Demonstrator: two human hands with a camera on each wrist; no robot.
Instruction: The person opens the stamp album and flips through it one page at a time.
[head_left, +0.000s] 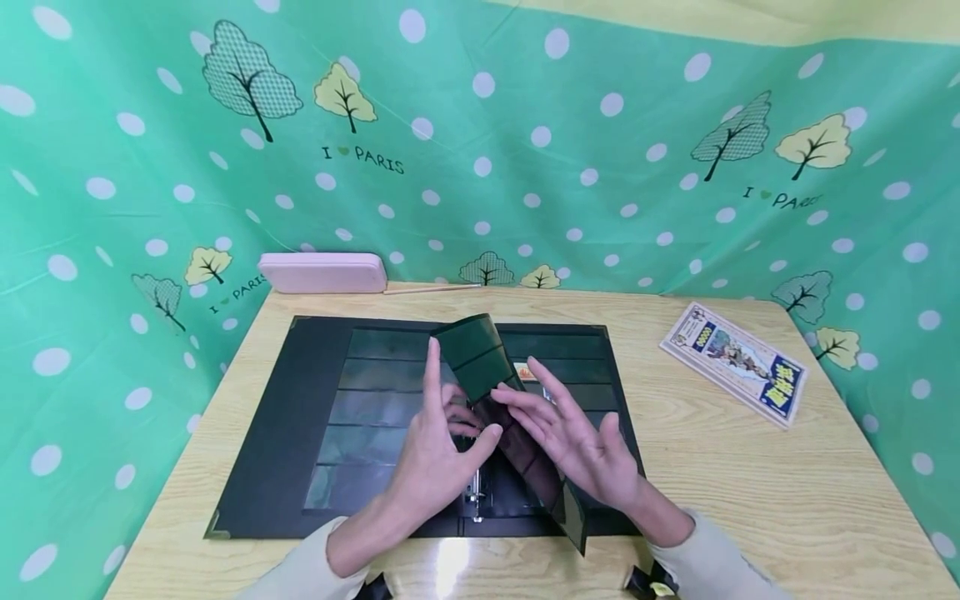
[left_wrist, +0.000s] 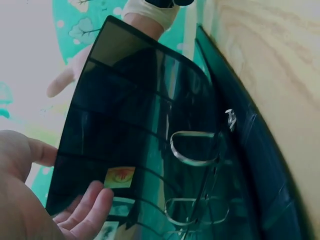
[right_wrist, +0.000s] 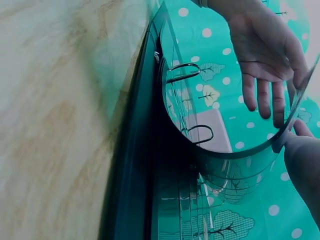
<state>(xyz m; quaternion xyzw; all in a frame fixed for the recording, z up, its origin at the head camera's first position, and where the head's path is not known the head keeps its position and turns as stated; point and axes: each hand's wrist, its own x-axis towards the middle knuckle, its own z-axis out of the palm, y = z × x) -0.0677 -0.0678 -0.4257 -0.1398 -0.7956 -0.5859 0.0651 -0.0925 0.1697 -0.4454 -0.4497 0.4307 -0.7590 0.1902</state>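
Note:
A black stock page with pocket strips (head_left: 474, 360) stands raised and curved above the rings (left_wrist: 192, 149) of an open ring-binder album (head_left: 258, 433). My left hand (head_left: 431, 454) is at the page's left side, index finger and thumb stretched out. In the left wrist view its thumb meets the page edge, while other fingers lie before the page. From the right, my right hand (head_left: 573, 442) touches the page with nearly straight fingers, its thumb held away. A small orange and white stamp-like piece (head_left: 525, 372) shows partly behind the raised page.
A pink case (head_left: 324, 273) lies at the table's back left, beside a thin stick (head_left: 431, 289). On the right rests a printed pack with a colourful picture (head_left: 738, 362). Green dotted cloth (head_left: 525, 167) hangs behind the wooden table (head_left: 750, 500).

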